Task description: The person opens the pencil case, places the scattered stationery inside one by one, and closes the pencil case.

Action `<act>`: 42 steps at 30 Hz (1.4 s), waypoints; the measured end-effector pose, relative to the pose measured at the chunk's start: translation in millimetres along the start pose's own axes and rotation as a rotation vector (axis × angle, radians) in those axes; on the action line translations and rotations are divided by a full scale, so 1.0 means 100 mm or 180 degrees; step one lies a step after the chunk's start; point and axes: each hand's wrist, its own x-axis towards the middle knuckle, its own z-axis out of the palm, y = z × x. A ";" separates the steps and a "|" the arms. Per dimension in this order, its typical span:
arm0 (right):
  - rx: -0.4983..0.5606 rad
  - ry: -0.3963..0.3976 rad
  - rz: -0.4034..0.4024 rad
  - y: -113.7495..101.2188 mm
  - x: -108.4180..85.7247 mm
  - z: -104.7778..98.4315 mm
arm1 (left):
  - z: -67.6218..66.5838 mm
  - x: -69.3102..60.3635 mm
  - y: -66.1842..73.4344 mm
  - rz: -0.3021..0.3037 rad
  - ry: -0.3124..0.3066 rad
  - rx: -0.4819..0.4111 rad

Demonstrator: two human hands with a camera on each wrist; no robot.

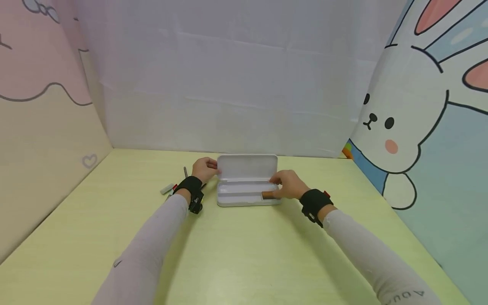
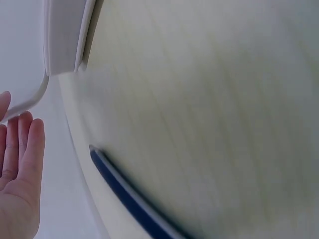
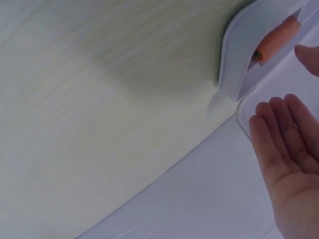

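A white pencil case (image 1: pixel 245 201) lies on the table with its lid (image 1: pixel 248 168) raised at the back. In the case's right front part is an orange, carrot-like stick (image 3: pixel 279 40) with a green spot at its end. My left hand (image 1: pixel 206 169) pinches the lid's left edge, thumb in front and fingers behind. At the right end, my right hand (image 1: pixel 291 184) reaches over the case with fingertips by the lid's lower corner. Its thumb and fairly straight fingers stand apart in the right wrist view. A dark blue pen-like stick (image 2: pixel 127 194) lies below the left hand.
Left of the case, a small pale block (image 1: pixel 167 189) and a thin grey stick (image 1: pixel 185 172) lie partly behind the left wrist. A white sheet (image 1: pixel 236 84) hangs at the table's back edge. Printed panels (image 1: pixel 438 161) stand along the sides.
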 end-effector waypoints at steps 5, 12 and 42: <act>0.0148 0.0354 0.0223 0.11 0.07 -0.06 | -0.09 0.01 -0.13 0.0002 0.0018 -0.0126; 0.0570 0.0665 0.0752 0.20 0.24 -0.03 | -0.43 -0.02 -0.41 0.0108 0.0084 0.0011; 0.2418 0.0347 0.1882 0.19 0.52 0.11 | -1.28 -0.52 -0.54 -0.0029 -0.0766 0.1897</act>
